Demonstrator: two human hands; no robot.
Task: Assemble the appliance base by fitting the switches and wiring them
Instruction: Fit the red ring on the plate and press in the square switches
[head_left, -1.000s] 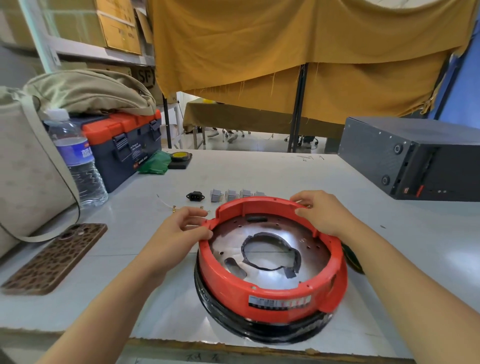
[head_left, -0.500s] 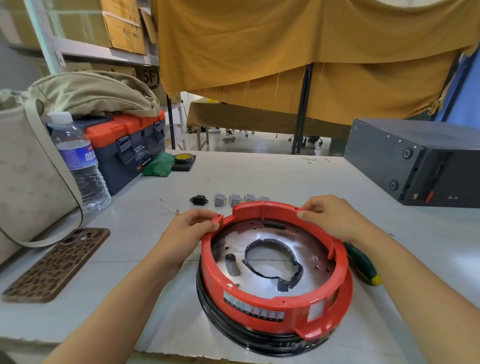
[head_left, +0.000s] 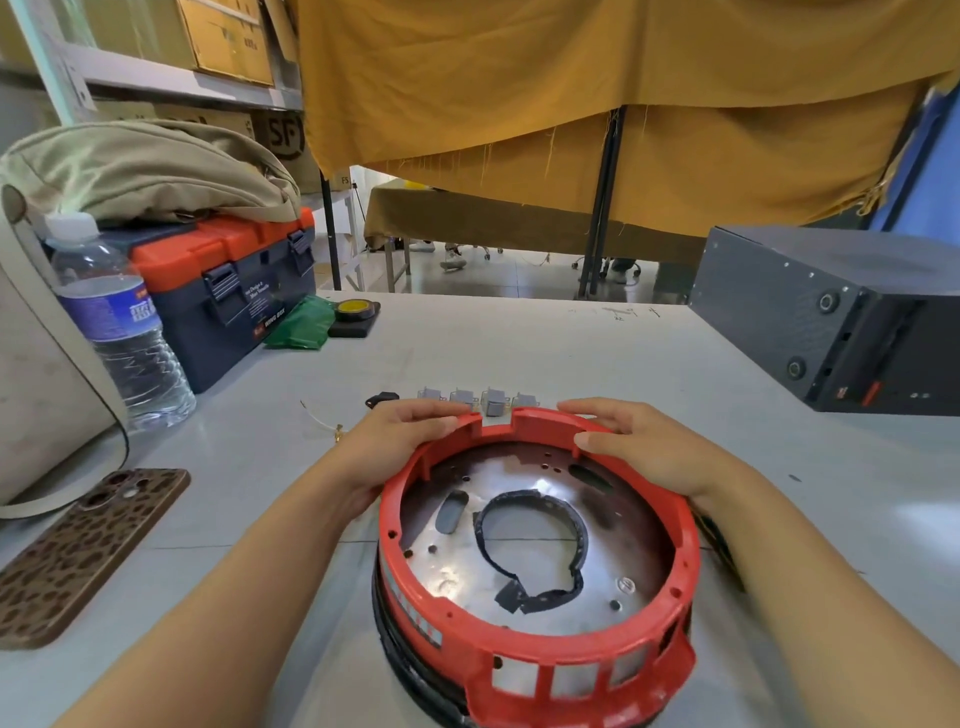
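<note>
Two hands steady the appliance base (head_left: 535, 644), a red plastic ring around a shiny metal plate with a black band beneath it, sitting on the tabletop (head_left: 597, 353) in the lower centre of the frame. It looks rigid and moderately heavy because of the plate, so it should turn as one piece without flexing; the thin red wall with its notches and window cut-outs seems the weaker part, and the far rim on both sides is a sound place to hold it. The left hand (head_left: 395, 447) wraps the rim at the upper left, fingers curled over the top edge, grasping it. The right hand (head_left: 639, 441) lies on the rim at the upper right, fingers nearly straight and pressing down, thumb inside the wall. Just beyond the rim, a row of grey switches (head_left: 478, 399) waits loose, with a small black socket (head_left: 381, 399) beside them and a thin wire (head_left: 319, 418) further left
</note>
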